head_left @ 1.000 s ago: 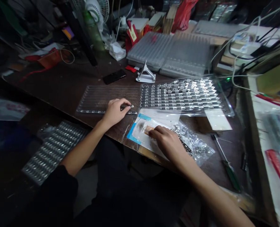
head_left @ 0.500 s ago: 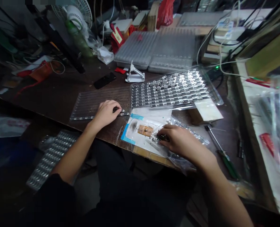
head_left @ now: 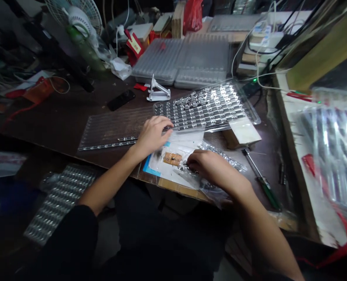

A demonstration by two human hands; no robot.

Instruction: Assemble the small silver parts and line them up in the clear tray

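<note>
My left hand (head_left: 153, 134) reaches over the near left corner of a clear tray (head_left: 253, 117) filled with rows of shiny metal cylinders (head_left: 202, 107). Its fingers are curled together at the end of the closest row; what they pinch is hidden. A second clear ribbed tray (head_left: 109, 125) lies to the left, with metal pieces (head_left: 107, 146) along its near edge. My right hand (head_left: 207, 166) is closed, fingertips down in a loose pile of small metal parts (head_left: 220, 156) on a plastic bag. Beside it, a tan wooden block (head_left: 172, 159) rests on a white board edged with blue tape (head_left: 152, 171).
A green-handled screwdriver (head_left: 268, 193) and a white-topped box (head_left: 245, 132) are at right. Behind stand a white phone stand (head_left: 158, 93), a black phone (head_left: 121, 100) and stacked clear trays (head_left: 202, 58). Another tray (head_left: 60, 199) sits low at left, below the table edge (head_left: 173, 185).
My left hand has moved right, from the ribbed tray to the filled tray's corner, uncovering metal pieces in the ribbed one. My right hand stays at the pile. The view has shifted slightly.
</note>
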